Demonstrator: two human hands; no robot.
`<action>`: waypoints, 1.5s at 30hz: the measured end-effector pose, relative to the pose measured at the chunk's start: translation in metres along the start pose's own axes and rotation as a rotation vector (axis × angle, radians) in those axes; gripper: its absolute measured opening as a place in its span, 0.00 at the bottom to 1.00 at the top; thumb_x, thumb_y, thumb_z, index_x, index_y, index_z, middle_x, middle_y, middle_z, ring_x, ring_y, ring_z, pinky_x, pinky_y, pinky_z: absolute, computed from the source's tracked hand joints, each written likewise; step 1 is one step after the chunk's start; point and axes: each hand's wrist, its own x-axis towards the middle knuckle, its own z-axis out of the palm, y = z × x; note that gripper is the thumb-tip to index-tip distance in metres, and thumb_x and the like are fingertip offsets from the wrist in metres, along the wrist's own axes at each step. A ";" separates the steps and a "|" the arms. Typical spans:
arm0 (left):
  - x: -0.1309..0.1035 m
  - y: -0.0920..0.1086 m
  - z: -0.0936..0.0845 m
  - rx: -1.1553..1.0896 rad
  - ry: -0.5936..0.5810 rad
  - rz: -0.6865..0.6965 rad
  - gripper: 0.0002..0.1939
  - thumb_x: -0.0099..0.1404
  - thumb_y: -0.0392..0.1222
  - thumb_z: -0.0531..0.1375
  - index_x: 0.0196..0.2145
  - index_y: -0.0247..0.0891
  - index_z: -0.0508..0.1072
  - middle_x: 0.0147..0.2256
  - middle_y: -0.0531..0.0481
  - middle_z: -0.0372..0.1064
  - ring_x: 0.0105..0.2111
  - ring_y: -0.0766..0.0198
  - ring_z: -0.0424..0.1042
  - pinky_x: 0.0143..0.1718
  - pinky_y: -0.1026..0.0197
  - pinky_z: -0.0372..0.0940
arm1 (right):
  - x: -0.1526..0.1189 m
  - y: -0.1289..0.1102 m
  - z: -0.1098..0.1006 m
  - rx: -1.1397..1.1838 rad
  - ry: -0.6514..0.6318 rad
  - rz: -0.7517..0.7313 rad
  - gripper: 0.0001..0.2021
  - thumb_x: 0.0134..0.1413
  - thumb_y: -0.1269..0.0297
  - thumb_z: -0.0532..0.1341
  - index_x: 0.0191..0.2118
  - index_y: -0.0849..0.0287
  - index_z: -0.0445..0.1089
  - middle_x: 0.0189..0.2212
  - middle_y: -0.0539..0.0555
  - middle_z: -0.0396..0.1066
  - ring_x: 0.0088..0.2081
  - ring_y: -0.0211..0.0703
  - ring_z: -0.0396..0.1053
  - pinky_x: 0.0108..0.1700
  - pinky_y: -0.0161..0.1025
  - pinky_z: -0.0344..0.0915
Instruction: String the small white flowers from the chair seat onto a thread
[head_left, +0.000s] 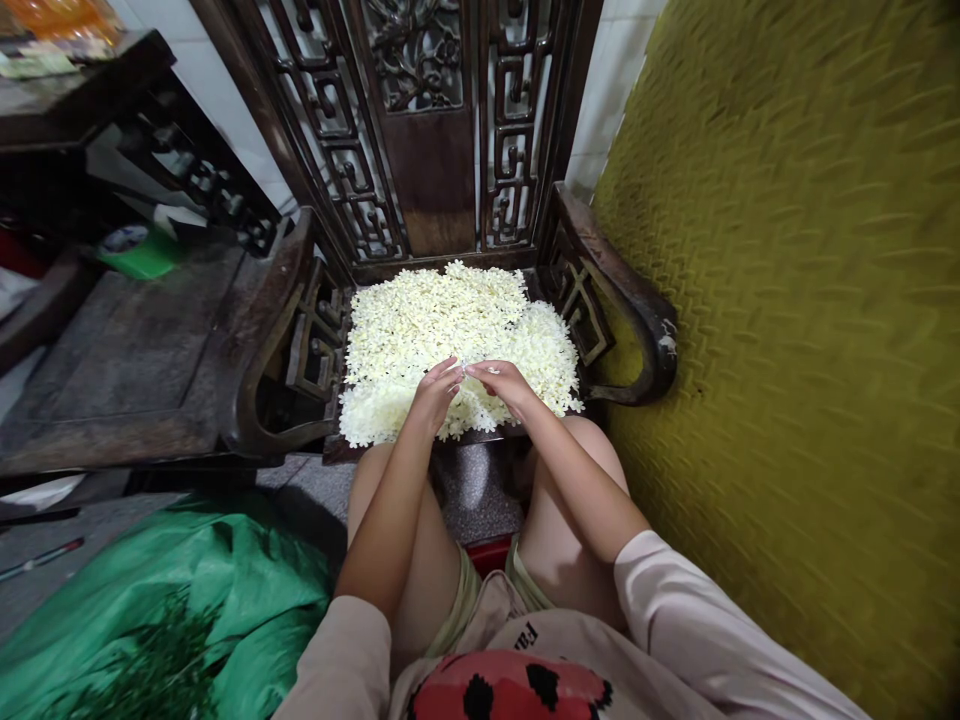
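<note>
Small white flowers (pixel 439 315) with pale yellow tints lie in a thick, wide layer over the seat of a dark carved wooden chair (pixel 435 170). Just above the front part of this layer, my left hand (pixel 441 388) and my right hand (pixel 504 382) meet at the fingertips. Both hands are closed in a pinch. A tiny pale thing shows where the fingertips come together, too small to name. What looks like a white flower sits at my right fingers. Fingers and distance hide the rest of what the left hand holds.
Curved armrests flank the seat, the right one (pixel 630 300) beside a yellow-green textured panel (pixel 780 330). On a second wooden chair (pixel 127 350) at left rests a roll of green tape (pixel 142 252). A green sack (pixel 247 570) with leafy sprigs (pixel 161 660) lies lower left.
</note>
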 end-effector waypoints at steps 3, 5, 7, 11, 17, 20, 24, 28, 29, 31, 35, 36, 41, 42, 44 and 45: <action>-0.001 -0.001 0.001 0.024 0.002 0.035 0.23 0.41 0.39 0.68 0.38 0.39 0.72 0.27 0.53 0.68 0.29 0.70 0.64 0.33 0.66 0.56 | -0.001 -0.001 0.002 0.053 0.017 0.025 0.23 0.30 0.49 0.68 0.31 0.64 0.74 0.21 0.51 0.65 0.26 0.36 0.60 0.31 0.36 0.56; 0.000 -0.002 0.002 0.033 0.019 0.054 0.23 0.41 0.40 0.68 0.38 0.39 0.72 0.26 0.54 0.67 0.28 0.71 0.63 0.31 0.66 0.55 | -0.001 -0.001 0.003 0.074 0.023 0.032 0.22 0.29 0.50 0.69 0.30 0.63 0.74 0.21 0.50 0.65 0.25 0.35 0.59 0.30 0.35 0.56; 0.001 -0.003 0.002 0.038 0.039 0.064 0.23 0.40 0.40 0.68 0.37 0.38 0.72 0.24 0.55 0.65 0.26 0.71 0.62 0.29 0.66 0.54 | -0.001 -0.001 0.003 0.092 0.028 0.040 0.21 0.29 0.51 0.69 0.29 0.62 0.74 0.20 0.49 0.64 0.24 0.34 0.58 0.29 0.35 0.54; 0.003 -0.004 0.002 0.033 0.038 0.069 0.23 0.39 0.41 0.68 0.37 0.38 0.72 0.21 0.57 0.62 0.24 0.72 0.60 0.27 0.66 0.52 | -0.002 0.000 0.003 0.124 0.017 0.068 0.20 0.28 0.53 0.69 0.29 0.61 0.73 0.18 0.46 0.60 0.21 0.31 0.53 0.25 0.33 0.50; 0.001 -0.003 0.003 0.014 0.032 0.062 0.23 0.39 0.42 0.69 0.35 0.37 0.71 0.21 0.57 0.61 0.22 0.73 0.60 0.26 0.67 0.54 | -0.002 0.000 0.004 0.193 -0.014 0.079 0.19 0.28 0.54 0.70 0.27 0.61 0.70 0.15 0.43 0.55 0.19 0.29 0.49 0.22 0.32 0.44; 0.000 -0.002 0.002 0.061 0.015 0.144 0.21 0.41 0.44 0.69 0.34 0.37 0.72 0.25 0.54 0.65 0.26 0.72 0.64 0.30 0.66 0.57 | 0.000 0.000 0.003 0.237 -0.016 0.096 0.18 0.29 0.54 0.69 0.26 0.61 0.69 0.15 0.42 0.54 0.18 0.29 0.48 0.22 0.32 0.44; -0.001 -0.005 0.002 0.245 0.005 0.334 0.16 0.40 0.42 0.69 0.28 0.36 0.72 0.29 0.51 0.69 0.30 0.68 0.66 0.34 0.64 0.58 | 0.002 -0.001 0.001 0.311 0.011 0.149 0.18 0.28 0.55 0.70 0.26 0.61 0.68 0.16 0.42 0.53 0.18 0.28 0.47 0.21 0.32 0.43; -0.004 -0.008 0.005 0.437 0.068 0.443 0.13 0.39 0.41 0.69 0.26 0.38 0.74 0.28 0.51 0.70 0.31 0.64 0.65 0.37 0.62 0.59 | 0.001 -0.003 0.000 0.333 -0.014 0.155 0.18 0.28 0.56 0.70 0.26 0.61 0.68 0.16 0.42 0.55 0.18 0.28 0.47 0.20 0.32 0.42; -0.006 -0.007 0.006 0.464 0.085 0.474 0.12 0.40 0.41 0.69 0.26 0.39 0.74 0.28 0.51 0.70 0.31 0.63 0.65 0.38 0.61 0.59 | 0.001 -0.003 0.000 0.333 -0.025 0.153 0.18 0.28 0.56 0.70 0.26 0.61 0.68 0.16 0.43 0.55 0.18 0.28 0.47 0.20 0.32 0.42; -0.009 -0.007 0.008 0.503 0.112 0.528 0.09 0.43 0.41 0.68 0.25 0.40 0.75 0.28 0.51 0.70 0.31 0.63 0.64 0.39 0.61 0.58 | 0.000 -0.003 0.001 0.339 -0.043 0.148 0.17 0.28 0.56 0.70 0.26 0.61 0.68 0.17 0.43 0.56 0.18 0.27 0.47 0.20 0.31 0.42; -0.010 -0.006 0.010 0.502 0.127 0.536 0.06 0.47 0.43 0.66 0.23 0.40 0.74 0.26 0.51 0.68 0.30 0.62 0.64 0.40 0.61 0.58 | 0.001 -0.001 0.002 0.341 -0.013 0.153 0.17 0.28 0.57 0.70 0.26 0.61 0.68 0.17 0.43 0.57 0.18 0.28 0.48 0.20 0.31 0.43; -0.010 -0.006 0.009 0.485 0.127 0.523 0.06 0.47 0.43 0.66 0.23 0.40 0.73 0.26 0.51 0.68 0.31 0.62 0.64 0.39 0.61 0.58 | 0.002 -0.001 0.002 0.336 0.011 0.155 0.18 0.27 0.57 0.70 0.27 0.60 0.69 0.17 0.43 0.57 0.18 0.28 0.48 0.20 0.31 0.43; -0.003 -0.008 0.007 0.343 0.105 0.473 0.09 0.48 0.43 0.65 0.24 0.38 0.69 0.26 0.52 0.66 0.30 0.65 0.64 0.36 0.64 0.57 | 0.003 0.003 0.000 0.262 0.061 0.125 0.21 0.30 0.55 0.70 0.34 0.60 0.72 0.17 0.44 0.59 0.18 0.28 0.49 0.21 0.31 0.45; -0.002 -0.007 0.006 0.314 0.093 0.452 0.10 0.48 0.44 0.65 0.24 0.38 0.69 0.25 0.53 0.65 0.29 0.66 0.64 0.35 0.64 0.57 | 0.003 0.003 0.000 0.240 0.048 0.113 0.21 0.30 0.55 0.70 0.35 0.60 0.73 0.18 0.44 0.60 0.18 0.28 0.49 0.21 0.31 0.45; -0.002 -0.006 0.005 0.281 0.055 0.382 0.11 0.48 0.46 0.65 0.24 0.37 0.68 0.25 0.52 0.65 0.29 0.66 0.64 0.34 0.65 0.57 | 0.002 0.003 0.000 0.207 0.028 0.089 0.22 0.31 0.54 0.69 0.37 0.60 0.73 0.17 0.45 0.60 0.19 0.28 0.48 0.21 0.31 0.45; -0.002 -0.005 0.005 0.276 0.035 0.339 0.12 0.49 0.47 0.65 0.24 0.37 0.68 0.26 0.51 0.66 0.29 0.66 0.64 0.34 0.64 0.57 | 0.002 0.003 0.001 0.197 0.025 0.080 0.23 0.32 0.53 0.69 0.37 0.60 0.73 0.17 0.44 0.59 0.19 0.29 0.48 0.21 0.31 0.45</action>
